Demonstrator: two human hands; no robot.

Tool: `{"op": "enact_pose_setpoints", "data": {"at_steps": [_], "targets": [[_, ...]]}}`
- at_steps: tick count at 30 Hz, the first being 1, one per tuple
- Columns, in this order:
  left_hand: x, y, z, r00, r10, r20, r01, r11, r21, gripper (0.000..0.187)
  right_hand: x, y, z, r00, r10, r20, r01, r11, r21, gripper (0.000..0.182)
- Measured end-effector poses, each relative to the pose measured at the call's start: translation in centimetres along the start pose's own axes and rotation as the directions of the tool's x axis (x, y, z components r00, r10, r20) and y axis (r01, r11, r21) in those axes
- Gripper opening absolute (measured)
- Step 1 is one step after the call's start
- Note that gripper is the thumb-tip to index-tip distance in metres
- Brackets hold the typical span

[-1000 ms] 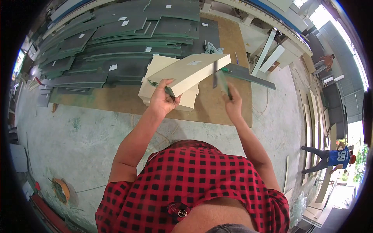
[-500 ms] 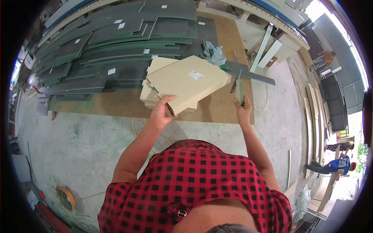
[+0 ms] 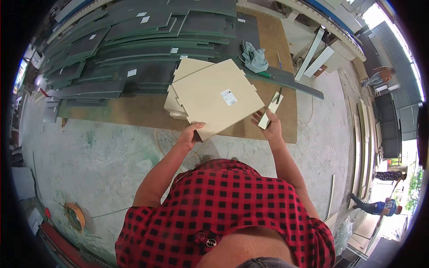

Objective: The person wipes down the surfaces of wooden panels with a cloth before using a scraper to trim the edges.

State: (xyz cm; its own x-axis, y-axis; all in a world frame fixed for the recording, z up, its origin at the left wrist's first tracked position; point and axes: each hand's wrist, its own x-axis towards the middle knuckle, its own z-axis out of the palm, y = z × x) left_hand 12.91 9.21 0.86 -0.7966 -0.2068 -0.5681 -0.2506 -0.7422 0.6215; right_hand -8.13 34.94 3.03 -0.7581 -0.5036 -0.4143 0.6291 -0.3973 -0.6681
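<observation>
My left hand (image 3: 191, 135) is closed on the near corner of a cream board (image 3: 210, 100) with notched edges and a white label. The board is tilted up over a small stack of similar cream boards (image 3: 175, 106). My right hand (image 3: 271, 127), just off the board's right corner, grips a narrow pale block-like tool (image 3: 271, 110) with a dark slot and a thin dark tip. What kind of tool it is, I cannot tell.
Dark green-edged panels (image 3: 147, 53) lie piled across the brown worktable (image 3: 111, 109). A grey cloth (image 3: 254, 58), a green-handled tool (image 3: 267, 74) and a pen-like tool (image 3: 279, 61) lie behind the board. Several people are at the right, one in a blue shirt (image 3: 385, 207).
The cream board has turned and come slightly nearer, its label swinging to face me. My right hand has moved left toward the board, and the tool in it has rolled to show its pale face.
</observation>
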Motion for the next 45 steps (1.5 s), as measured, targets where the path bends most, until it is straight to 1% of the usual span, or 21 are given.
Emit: {"op": "enact_pose_setpoints", "data": {"at_steps": [1, 5, 8, 10, 13, 14, 17, 21, 24, 26, 27, 29, 33, 35, 36, 38, 39, 41, 42, 43, 45], "targets": [[0.0, 0.0, -0.1, 1.000, -0.005, -0.025, 0.006, 1.000, 0.030, 0.037, 0.2, 0.2, -0.2, 0.999, 0.001, 0.034, -0.003, 0.999, 0.052, 0.034], [0.3, -0.1, -0.5, 1.000, 0.021, -0.017, -0.020, 0.999, 0.039, 0.040, 1.0, 0.6, 0.1, 0.998, 0.007, 0.068, -0.011, 0.999, 0.049, 0.037], [0.7, 0.6, -0.4, 0.999, 0.020, -0.043, -0.017, 0.996, 0.086, 0.045, 1.0, 0.5, 1.1, 0.999, 0.035, -0.024, -0.036, 0.998, -0.042, 0.036], [1.6, 1.7, -0.8, 0.977, 0.151, -0.153, -0.148, 0.989, 0.028, 0.046, 1.4, 0.8, 1.1, 1.000, 0.015, -0.007, -0.015, 0.998, -0.069, 0.036], [2.5, 3.7, -1.6, 0.963, 0.207, -0.170, -0.200, 0.978, 0.059, 0.053, 1.6, 0.8, 1.3, 1.000, 0.017, -0.008, -0.018, 0.997, -0.079, 0.034], [2.4, 3.8, -1.5, 0.969, 0.109, -0.221, -0.109, 0.994, 0.013, 0.051, 1.7, 0.7, 1.4, 1.000, 0.011, -0.009, -0.011, 0.995, -0.095, 0.034], [3.2, 3.4, -1.1, 0.960, 0.132, -0.245, -0.137, 0.991, -0.003, 0.049, 1.8, 0.4, 1.8, 1.000, -0.012, -0.016, 0.009, 0.984, -0.175, 0.035], [3.8, 3.1, -1.1, 0.960, 0.152, -0.235, -0.148, 0.988, 0.035, 0.048, 2.6, 0.1, 0.6, 1.000, -0.005, 0.016, 0.009, 0.977, -0.214, 0.038], [3.1, 3.0, -0.7, 0.965, 0.215, -0.147, -0.208, 0.976, 0.057, 0.052, 2.7, -0.3, 0.3, 1.000, 0.008, -0.015, -0.011, 0.977, -0.211, 0.037], [1.1, 4.7, 0.7, 1.000, -0.027, -0.004, 0.026, 0.998, -0.059, 0.066, 2.9, -0.9, 0.2, 0.997, 0.069, -0.043, -0.076, 0.975, -0.209, 0.036], [0.4, 5.6, 1.0, 0.999, -0.032, 0.000, 0.032, 0.998, -0.055, 0.066, 2.9, -1.2, 0.2, 0.997, 0.065, -0.049, -0.074, 0.976, -0.205, 0.036], [-0.5, 7.0, 1.3, 0.983, -0.137, 0.122, 0.142, 0.989, -0.029, 0.068, 2.7, -1.5, 0.2, 0.993, 0.110, -0.032, -0.114, 0.973, -0.201, 0.034], [-1.0, 7.0, 1.2, 0.990, -0.140, 0.018, 0.139, 0.989, 0.044, 0.062, 2.7, -1.3, 0.6, 0.994, 0.111, 0.011, -0.106, 0.968, -0.226, 0.032], [-0.4, 6.0, 0.7, 0.999, 0.050, -0.001, -0.049, 0.987, 0.154, 0.058, 2.8, -0.8, 0.5, 0.995, 0.100, -0.018, -0.101, 0.964, -0.244, 0.033], [-0.2, 5.8, 0.9, 0.999, 0.049, 0.002, -0.048, 0.987, 0.155, 0.058, 2.8, -0.5, 0.2, 0.995, 0.098, -0.020, -0.100, 0.965, -0.243, 0.033], [0.7, 5.5, 1.5, 0.974, 0.225, -0.034, -0.225, 0.974, -0.017, 0.048, 3.0, 0.3, -0.4, 0.995, 0.099, -0.012, -0.099, 0.979, -0.181, 0.034], [0.9, 6.0, 1.8, 0.975, 0.221, -0.033, -0.222, 0.975, -0.017, 0.048, 2.9, 0.6, -0.3, 0.995, 0.099, -0.015, -0.100, 0.979, -0.180, 0.034], [0.9, 7.8, 2.9, 0.951, 0.302, -0.065, -0.308, 0.946, -0.103, 0.038, 3.0, 1.3, 0.1, 0.992, 0.125, -0.015, -0.126, 0.990, -0.062, 0.036], [0.4, 8.9, 3.6, 0.954, 0.292, -0.065, -0.297, 0.950, -0.101, 0.038, 3.2, 1.8, 0.3, 0.991, 0.133, -0.007, -0.133, 0.991, -0.011, 0.037], [-0.3, 10.2, 4.5, 0.939, 0.340, -0.057, -0.343, 0.937, -0.069, 0.041, 3.5, 2.2, 0.9, 0.990, 0.137, -0.017, -0.137, 0.991, -0.006, 0.037], [-0.2, 11.9, 4.8, 0.895, 0.443, -0.038, -0.443, 0.896, 0.023, 0.045, 3.7, 2.6, 2.8, 0.996, 0.078, 0.031, -0.082, 0.988, 0.134, 0.036]]}}
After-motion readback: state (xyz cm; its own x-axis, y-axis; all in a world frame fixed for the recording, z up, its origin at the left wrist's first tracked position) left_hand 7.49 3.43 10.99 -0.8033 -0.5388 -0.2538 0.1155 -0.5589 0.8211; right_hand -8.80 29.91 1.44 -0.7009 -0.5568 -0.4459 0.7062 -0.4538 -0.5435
